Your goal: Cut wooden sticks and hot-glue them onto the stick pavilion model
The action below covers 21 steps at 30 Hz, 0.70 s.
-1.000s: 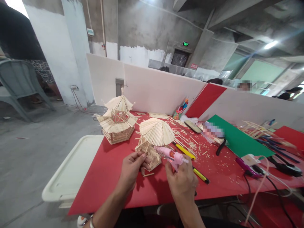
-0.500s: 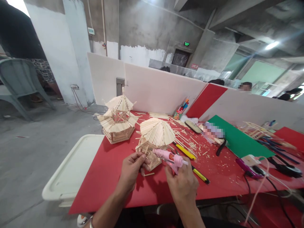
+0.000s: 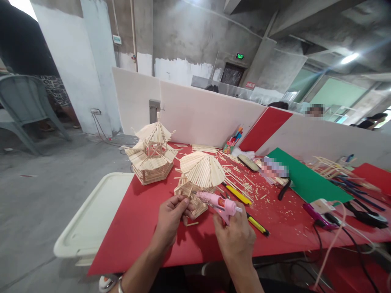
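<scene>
1. Head view: the left hand (image 3: pixel 174 209), on the left, has thumb and forefinger pinched together on what appears to be a stick (image 3: pixel 191 190) at the base (image 3: pixel 200 210).
2. The right hand (image 3: pixel 236 230) is clamped around the glue gun (image 3: pixel 219 200), whose nozzle (image 3: pixel 194 193) points left toward the stick. The fingertip pinch presumably steadies the stick while keeping skin off the hot tip.
3. The base sits between the hands on the near part of the table (image 3: pixel 137 248), probably for easy reach. The roof (image 3: pixel 203 170) lies at its far side; whether it rests on the base cannot be told.
4. Far left stands a model (image 3: pixel 152 160).
5. Far centre, the pen cup (image 3: pixel 227 148) holds upright pens (image 3: pixel 237 135). The case (image 3: pixel 248 162), to its right, hides any contents.
</scene>
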Tool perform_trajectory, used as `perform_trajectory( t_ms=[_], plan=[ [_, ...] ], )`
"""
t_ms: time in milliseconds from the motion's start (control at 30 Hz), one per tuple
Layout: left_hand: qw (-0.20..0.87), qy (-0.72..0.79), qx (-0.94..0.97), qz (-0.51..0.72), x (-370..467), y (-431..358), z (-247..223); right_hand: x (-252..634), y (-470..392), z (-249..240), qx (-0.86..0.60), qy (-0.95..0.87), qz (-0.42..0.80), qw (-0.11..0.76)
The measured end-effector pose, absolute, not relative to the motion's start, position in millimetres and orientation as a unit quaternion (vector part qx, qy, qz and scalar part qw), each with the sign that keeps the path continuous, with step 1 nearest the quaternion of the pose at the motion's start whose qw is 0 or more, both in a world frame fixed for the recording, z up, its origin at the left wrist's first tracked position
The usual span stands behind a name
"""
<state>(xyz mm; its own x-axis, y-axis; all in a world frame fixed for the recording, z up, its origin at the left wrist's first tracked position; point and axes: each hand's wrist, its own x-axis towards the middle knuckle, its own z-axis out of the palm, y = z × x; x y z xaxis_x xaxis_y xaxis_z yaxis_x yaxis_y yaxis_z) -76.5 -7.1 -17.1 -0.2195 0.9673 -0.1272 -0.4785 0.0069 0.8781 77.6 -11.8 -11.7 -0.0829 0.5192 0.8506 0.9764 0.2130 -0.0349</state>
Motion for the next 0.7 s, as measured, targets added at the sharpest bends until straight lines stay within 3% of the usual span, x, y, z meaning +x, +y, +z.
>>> perform_trajectory(
  t_ms=[700],
  plan=[
    [0.560,0.422,0.274,0.658,-73.3,-3.5,-18.6,78.0,-11.2,-7.3,-0.558,-0.661,-0.307,0.397]
  ],
)
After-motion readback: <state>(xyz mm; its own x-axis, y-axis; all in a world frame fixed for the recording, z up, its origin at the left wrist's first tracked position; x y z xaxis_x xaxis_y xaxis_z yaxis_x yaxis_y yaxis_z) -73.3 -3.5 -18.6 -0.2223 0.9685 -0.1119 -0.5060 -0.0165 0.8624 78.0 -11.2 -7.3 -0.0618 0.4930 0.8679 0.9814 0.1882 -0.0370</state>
